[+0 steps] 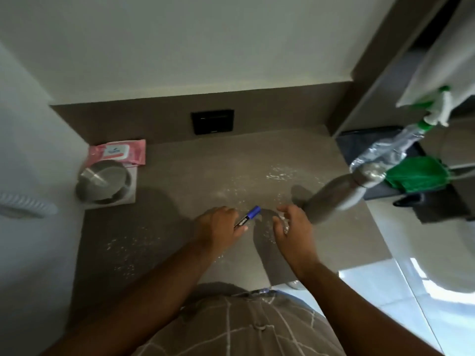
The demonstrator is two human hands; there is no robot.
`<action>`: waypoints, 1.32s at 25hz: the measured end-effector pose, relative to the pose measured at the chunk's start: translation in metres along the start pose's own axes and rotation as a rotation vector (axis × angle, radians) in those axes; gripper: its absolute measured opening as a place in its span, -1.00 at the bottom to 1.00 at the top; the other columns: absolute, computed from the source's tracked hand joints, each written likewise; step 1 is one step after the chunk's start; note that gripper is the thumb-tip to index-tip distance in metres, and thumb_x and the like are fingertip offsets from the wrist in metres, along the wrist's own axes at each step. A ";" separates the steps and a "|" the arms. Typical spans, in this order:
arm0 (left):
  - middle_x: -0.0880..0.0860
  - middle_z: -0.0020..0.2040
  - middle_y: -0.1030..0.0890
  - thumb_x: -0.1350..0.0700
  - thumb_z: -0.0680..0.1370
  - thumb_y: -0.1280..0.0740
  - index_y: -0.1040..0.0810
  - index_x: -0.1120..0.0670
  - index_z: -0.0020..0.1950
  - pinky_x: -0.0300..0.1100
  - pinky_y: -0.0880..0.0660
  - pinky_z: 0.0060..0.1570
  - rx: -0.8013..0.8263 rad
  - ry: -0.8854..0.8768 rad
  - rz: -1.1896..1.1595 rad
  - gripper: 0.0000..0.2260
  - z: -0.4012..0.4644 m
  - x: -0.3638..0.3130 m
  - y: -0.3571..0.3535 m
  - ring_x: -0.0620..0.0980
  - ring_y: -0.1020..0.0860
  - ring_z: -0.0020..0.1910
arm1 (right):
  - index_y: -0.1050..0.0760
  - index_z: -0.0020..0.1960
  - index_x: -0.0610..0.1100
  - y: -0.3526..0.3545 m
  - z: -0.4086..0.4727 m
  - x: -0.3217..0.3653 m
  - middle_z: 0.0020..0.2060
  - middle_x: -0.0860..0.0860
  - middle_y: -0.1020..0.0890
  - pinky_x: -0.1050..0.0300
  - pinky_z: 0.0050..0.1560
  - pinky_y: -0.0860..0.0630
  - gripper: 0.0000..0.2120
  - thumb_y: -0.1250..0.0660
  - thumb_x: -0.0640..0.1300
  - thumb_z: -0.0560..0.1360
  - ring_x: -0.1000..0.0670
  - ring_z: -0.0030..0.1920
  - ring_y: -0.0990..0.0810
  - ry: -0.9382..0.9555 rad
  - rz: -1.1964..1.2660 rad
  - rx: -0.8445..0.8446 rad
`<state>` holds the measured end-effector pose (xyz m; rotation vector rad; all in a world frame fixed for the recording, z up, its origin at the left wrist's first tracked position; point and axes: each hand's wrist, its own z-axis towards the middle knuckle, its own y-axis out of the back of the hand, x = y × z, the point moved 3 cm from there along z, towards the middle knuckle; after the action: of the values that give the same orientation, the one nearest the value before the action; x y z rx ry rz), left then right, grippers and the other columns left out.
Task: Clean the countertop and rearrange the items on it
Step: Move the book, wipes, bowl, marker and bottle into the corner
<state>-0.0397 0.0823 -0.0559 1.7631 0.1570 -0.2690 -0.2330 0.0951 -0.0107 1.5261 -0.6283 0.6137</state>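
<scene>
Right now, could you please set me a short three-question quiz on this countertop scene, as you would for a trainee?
1. True or false: the left hand holds a marker with a blue cap.
2. What lies against the back wall on the left? A) a pink wipes pack B) a sponge C) a mug
3. Fill in: the right hand holds ____.

Key:
1. True.
2. A. It lies just behind the metal bowl.
3. Nothing. Its fingers are loosely curled above the wet countertop, beside the grey bottle.
</scene>
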 end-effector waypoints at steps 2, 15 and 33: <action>-0.02 -0.12 -0.56 -0.31 0.45 -0.28 -0.51 -0.02 -0.03 -0.11 -0.41 -0.21 0.061 0.023 0.063 -0.63 0.007 -0.011 -0.008 0.03 -0.50 -0.16 | -0.41 0.04 0.03 0.017 -0.011 -0.032 -0.07 0.08 -0.56 0.13 -0.12 -0.51 -0.77 -0.40 0.04 0.47 0.02 -0.04 -0.56 -0.247 0.146 -0.101; 0.07 -0.24 -0.61 -0.02 0.42 -0.32 -0.57 0.09 -0.18 -0.17 -0.30 -0.33 -0.080 0.366 0.059 -0.81 -0.001 0.023 0.032 0.12 -0.58 -0.25 | -0.29 0.32 0.13 0.056 0.060 -0.038 0.13 0.16 -0.55 -0.04 0.15 -0.58 -0.22 -0.59 0.11 0.22 0.18 0.09 -0.55 -0.155 0.421 -0.234; 0.03 -0.16 -0.65 0.00 0.56 -0.25 -0.62 0.04 -0.03 -0.14 -0.35 -0.22 -0.208 1.019 0.222 -0.81 -0.008 0.256 0.128 0.01 -0.59 -0.19 | -0.23 0.35 0.15 -0.188 0.184 0.233 -0.04 0.30 -0.45 0.51 -0.31 -0.36 -0.11 -0.53 0.22 0.10 0.40 -0.15 -0.48 0.215 0.483 0.357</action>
<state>0.2397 0.0533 -0.0014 1.5441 0.6808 0.8018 0.0661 -0.0876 0.0141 1.6116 -0.7545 1.2965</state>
